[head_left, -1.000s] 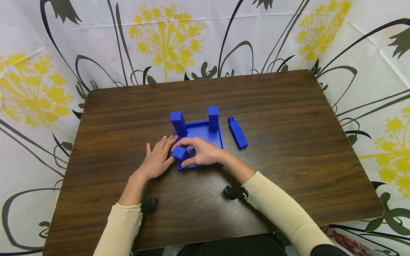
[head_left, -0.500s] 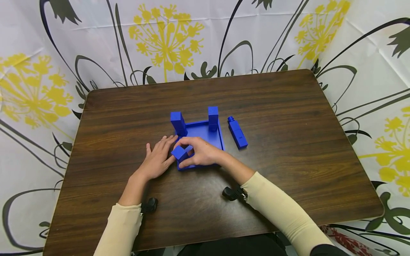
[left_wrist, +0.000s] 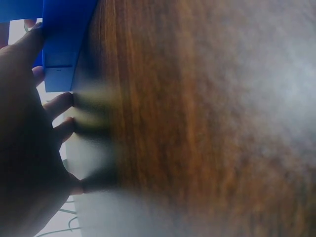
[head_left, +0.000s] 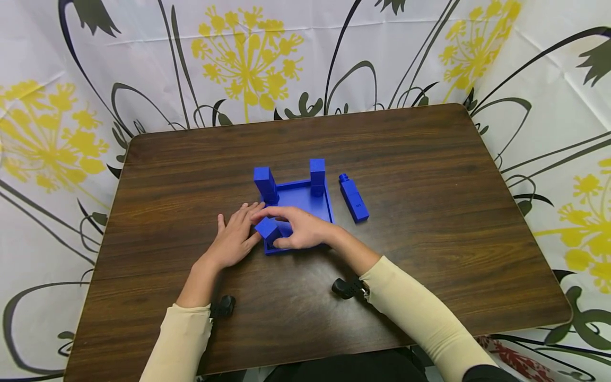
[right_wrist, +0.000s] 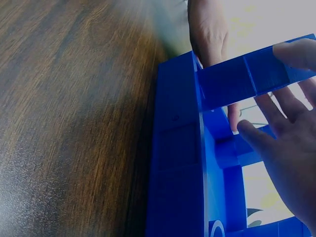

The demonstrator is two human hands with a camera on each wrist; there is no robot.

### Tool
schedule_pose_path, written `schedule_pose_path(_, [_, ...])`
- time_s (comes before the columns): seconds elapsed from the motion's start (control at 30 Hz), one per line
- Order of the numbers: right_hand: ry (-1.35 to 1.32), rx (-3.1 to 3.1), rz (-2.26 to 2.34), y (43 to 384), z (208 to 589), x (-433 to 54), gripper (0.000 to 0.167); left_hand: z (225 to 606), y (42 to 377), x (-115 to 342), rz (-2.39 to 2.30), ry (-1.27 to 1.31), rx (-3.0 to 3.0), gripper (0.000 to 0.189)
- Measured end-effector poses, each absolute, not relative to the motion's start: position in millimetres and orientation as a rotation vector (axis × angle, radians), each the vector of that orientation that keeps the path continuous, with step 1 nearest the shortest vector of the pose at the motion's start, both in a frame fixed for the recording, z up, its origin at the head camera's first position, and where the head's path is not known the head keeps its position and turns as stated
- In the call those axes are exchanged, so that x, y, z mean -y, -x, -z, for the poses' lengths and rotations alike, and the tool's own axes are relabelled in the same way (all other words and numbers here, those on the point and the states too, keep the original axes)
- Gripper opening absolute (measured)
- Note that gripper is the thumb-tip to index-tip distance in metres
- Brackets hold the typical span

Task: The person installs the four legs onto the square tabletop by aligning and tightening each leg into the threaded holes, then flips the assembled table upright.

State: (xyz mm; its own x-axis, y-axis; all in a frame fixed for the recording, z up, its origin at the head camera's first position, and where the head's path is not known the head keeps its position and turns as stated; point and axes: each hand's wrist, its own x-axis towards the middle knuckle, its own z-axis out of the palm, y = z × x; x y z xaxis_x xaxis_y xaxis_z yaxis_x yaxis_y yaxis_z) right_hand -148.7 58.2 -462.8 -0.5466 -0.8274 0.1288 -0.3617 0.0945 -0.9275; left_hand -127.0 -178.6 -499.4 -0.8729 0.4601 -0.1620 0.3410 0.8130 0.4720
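Note:
A square blue tabletop [head_left: 305, 197] with a raised rim lies upside down on the table. Square blue legs stand at its far left [head_left: 265, 183] and far right [head_left: 317, 175] corners. Another blue leg [head_left: 268, 229] rises at the near left corner, slightly tilted. My right hand [head_left: 305, 227] curls thumb and fingers round this leg; in the right wrist view a fingertip [right_wrist: 294, 53] lies against its side. Palm down, my left hand [head_left: 234, 236] has its fingers spread straight, fingertips at the tabletop's left edge. A fourth blue leg [head_left: 354, 199] with a threaded end lies to the right.
The brown wood-grain table [head_left: 429, 212] extends on all sides of the blue parts. A white curtain [head_left: 305, 53] with yellow and grey plants hangs behind it. Black wrist cameras sit under the left [head_left: 224, 306] and right [head_left: 346, 287] forearms.
My right fingers have shifted round the near left leg: the index finger reaches further left, and the thumb moved in toward me, then right. The leg has turned slightly. My left hand stays put.

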Motion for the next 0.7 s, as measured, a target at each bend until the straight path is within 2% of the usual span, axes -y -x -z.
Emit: schedule_pose_path(0.7, [1.149,-1.741,1.516,150.3,465.6,-59.0,0.059,499.7,127.5,179.2,-0.648,-0.629,-2.728,0.068])
